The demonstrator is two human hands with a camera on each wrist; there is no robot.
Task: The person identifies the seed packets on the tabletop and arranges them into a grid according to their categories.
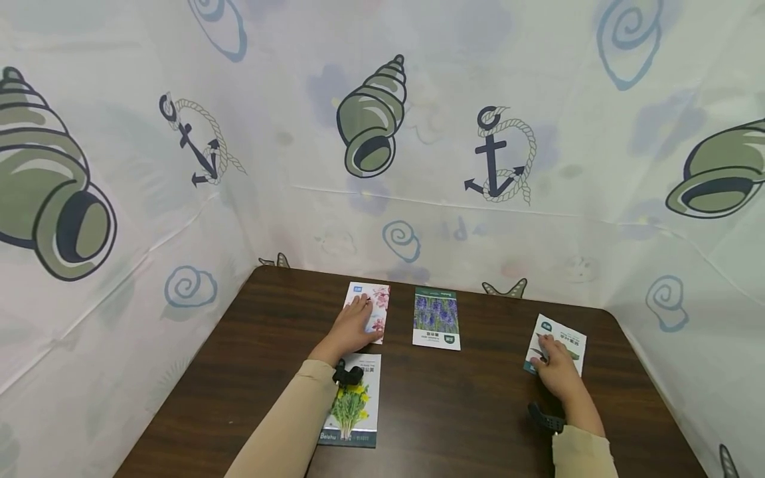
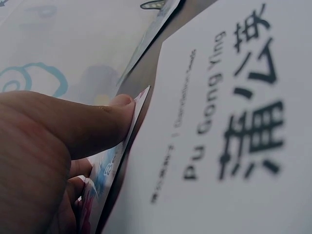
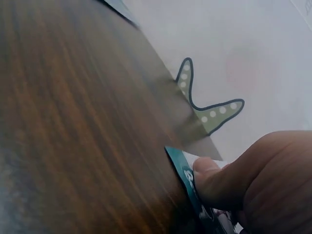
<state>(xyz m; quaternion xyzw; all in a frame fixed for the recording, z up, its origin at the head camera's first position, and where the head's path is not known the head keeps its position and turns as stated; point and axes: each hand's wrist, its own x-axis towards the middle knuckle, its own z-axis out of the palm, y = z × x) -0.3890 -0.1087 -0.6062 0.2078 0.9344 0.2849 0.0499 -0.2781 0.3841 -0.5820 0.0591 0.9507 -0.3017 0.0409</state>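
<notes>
My left hand (image 1: 349, 330) rests on a packet with pink blossoms (image 1: 381, 297) at the table's back, its fingers extended across the front. In the left wrist view the thumb (image 2: 105, 124) lies at that packet's edge. Under the left wrist is a dandelion seed packet (image 1: 369, 415) with yellow flowers, partly hidden by the sleeve; its lettering fills the left wrist view. On the right, my right hand (image 1: 558, 368) lies over a white and teal packet (image 1: 570, 338), covering part of its picture. The right wrist view shows the thumb (image 3: 214, 183) touching that packet near its teal edge.
Between the hands, a packet with purple flowers (image 1: 436, 315) lies flat on the dark wooden table (image 1: 454, 411). Patterned cloth (image 1: 442, 239) with shells and anchors hangs behind the table's back edge and along both sides.
</notes>
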